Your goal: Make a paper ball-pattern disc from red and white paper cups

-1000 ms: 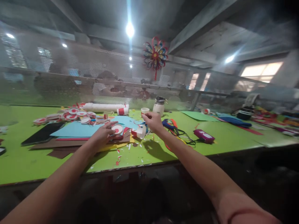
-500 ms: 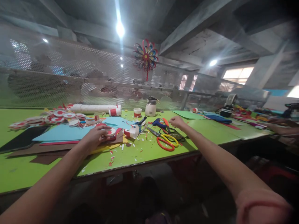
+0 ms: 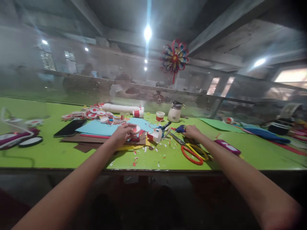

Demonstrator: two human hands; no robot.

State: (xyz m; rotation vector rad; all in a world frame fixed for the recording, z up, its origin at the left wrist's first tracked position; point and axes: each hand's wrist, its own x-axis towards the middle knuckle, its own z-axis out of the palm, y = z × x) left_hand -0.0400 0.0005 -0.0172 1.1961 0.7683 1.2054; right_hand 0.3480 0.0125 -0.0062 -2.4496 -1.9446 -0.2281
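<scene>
My left hand (image 3: 122, 134) rests on a stack of coloured paper sheets (image 3: 100, 129) and grips a small round red-and-white paper disc (image 3: 136, 129). My right hand (image 3: 192, 131) lies on the green table (image 3: 48, 153) by a blue-handled tool (image 3: 180, 128) and a tangle of black cable, just behind the red and yellow scissors (image 3: 193, 152); the blur hides whether it grips anything. A cut red-and-white paper cup (image 3: 155, 135) lies on its side between my hands.
A pile of red-and-white discs (image 3: 93, 113), a white roll (image 3: 120, 108), a red cup (image 3: 160, 116) and a white glue bottle (image 3: 174, 112) sit at the back. A phone (image 3: 70, 127) lies left, a magenta case (image 3: 227, 147) right. Mesh screen (image 3: 72, 83) behind, people beyond it.
My right hand has moved from the cup area to the right and come down by the blue-handled tool and scissors. My left hand has stayed on the disc. The view has swung.
</scene>
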